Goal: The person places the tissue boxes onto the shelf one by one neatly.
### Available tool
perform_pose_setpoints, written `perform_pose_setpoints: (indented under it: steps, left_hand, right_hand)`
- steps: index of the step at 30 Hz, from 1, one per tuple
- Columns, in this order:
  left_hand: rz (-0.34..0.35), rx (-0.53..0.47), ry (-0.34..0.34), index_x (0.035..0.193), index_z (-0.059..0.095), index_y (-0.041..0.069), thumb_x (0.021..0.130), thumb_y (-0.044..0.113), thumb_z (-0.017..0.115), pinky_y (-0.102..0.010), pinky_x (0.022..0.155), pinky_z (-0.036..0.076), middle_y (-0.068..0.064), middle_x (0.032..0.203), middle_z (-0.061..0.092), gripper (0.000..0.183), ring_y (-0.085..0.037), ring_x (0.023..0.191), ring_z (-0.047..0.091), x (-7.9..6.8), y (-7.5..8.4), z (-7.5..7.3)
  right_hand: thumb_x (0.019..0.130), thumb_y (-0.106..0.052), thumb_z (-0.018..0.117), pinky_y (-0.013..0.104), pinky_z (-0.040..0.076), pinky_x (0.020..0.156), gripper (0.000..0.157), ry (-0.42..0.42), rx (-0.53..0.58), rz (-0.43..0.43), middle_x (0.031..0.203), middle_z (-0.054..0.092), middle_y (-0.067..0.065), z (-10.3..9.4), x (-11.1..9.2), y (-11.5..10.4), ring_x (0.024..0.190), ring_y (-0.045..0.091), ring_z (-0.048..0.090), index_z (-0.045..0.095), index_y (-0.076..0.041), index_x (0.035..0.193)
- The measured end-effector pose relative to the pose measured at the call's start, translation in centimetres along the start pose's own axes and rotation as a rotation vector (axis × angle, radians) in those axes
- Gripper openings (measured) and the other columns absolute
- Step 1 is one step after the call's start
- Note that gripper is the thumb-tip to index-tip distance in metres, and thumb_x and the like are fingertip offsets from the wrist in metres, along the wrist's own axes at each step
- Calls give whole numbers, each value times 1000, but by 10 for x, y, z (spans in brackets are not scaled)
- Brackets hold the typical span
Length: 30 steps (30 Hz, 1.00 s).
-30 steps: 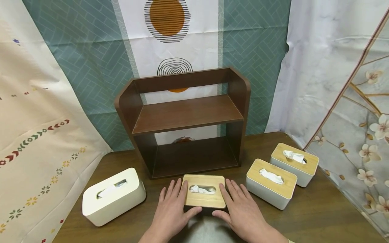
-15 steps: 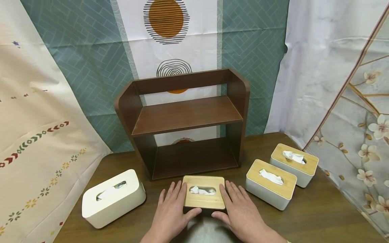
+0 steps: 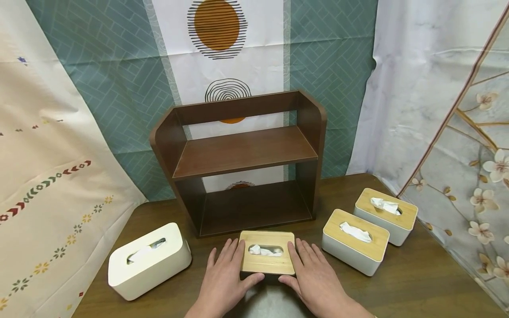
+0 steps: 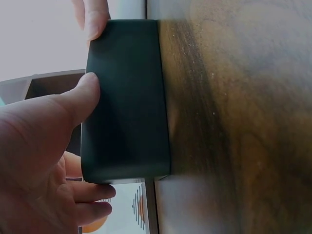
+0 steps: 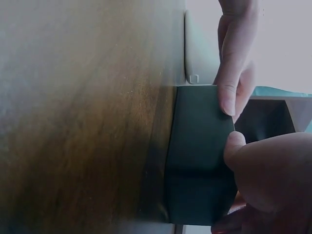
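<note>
A tissue box with a pale wooden lid [image 3: 268, 264] and dark sides stands on the table, a white tissue in its slot. My left hand [image 3: 223, 278] rests against its left side, fingers straight and thumb on the near upper edge. Mirroring it, my right hand [image 3: 320, 279] touches the right side, its thumb also at the near edge. The left wrist view shows the box's dark near face [image 4: 126, 102] upright on the table, with the left thumb [image 4: 85, 95] touching it. In the right wrist view, both thumbs meet the dark face [image 5: 200, 146]. Parts of the fingers are hidden there.
Behind the box stands a brown two-tier shelf [image 3: 246, 150]. A cream tissue box [image 3: 149, 260] sits at left. Two white tissue boxes with wooden lids, a nearer one [image 3: 354, 234] and a farther one [image 3: 385, 214], are at right on the brown table [image 3: 429, 282]. Patterned cloths hang around.
Both hands and the tissue box between them keep their places. The head view shifts very slightly.
</note>
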<state>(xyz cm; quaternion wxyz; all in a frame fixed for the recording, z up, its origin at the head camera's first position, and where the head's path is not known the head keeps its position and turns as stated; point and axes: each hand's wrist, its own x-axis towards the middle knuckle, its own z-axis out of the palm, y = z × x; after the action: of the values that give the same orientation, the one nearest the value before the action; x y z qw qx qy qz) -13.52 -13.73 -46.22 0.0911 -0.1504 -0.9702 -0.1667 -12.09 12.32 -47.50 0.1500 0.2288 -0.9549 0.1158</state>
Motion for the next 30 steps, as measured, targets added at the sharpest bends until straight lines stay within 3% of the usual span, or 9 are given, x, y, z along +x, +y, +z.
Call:
perform_pose_setpoints:
  steps: [7, 16, 30]
  left_hand:
    - [10, -2, 18, 156, 58, -1, 88, 72, 82, -74, 122, 30, -23, 160, 57, 103, -41, 154, 48, 1, 0, 1]
    - [19, -83, 22, 155, 58, -4, 91, 64, 84, -74, 122, 30, -27, 160, 55, 97, -44, 154, 47, -1, 0, 2]
    - [32, -89, 87, 155, 58, -3, 90, 56, 88, -72, 121, 33, -28, 161, 54, 93, -45, 155, 45, 7, 3, 0]
  right_hand:
    - [108, -51, 69, 59, 39, 124, 77, -24, -5, 3, 156, 56, 31, 1, 1, 0, 145, 46, 55, 55, 7, 156]
    - [105, -44, 74, 59, 42, 121, 72, 40, 19, -56, 151, 59, 34, 4, 1, 4, 140, 47, 60, 59, 6, 154]
    - [104, -44, 76, 58, 43, 121, 74, 56, 41, -59, 152, 57, 35, -2, 8, 9, 140, 49, 59, 58, 7, 154]
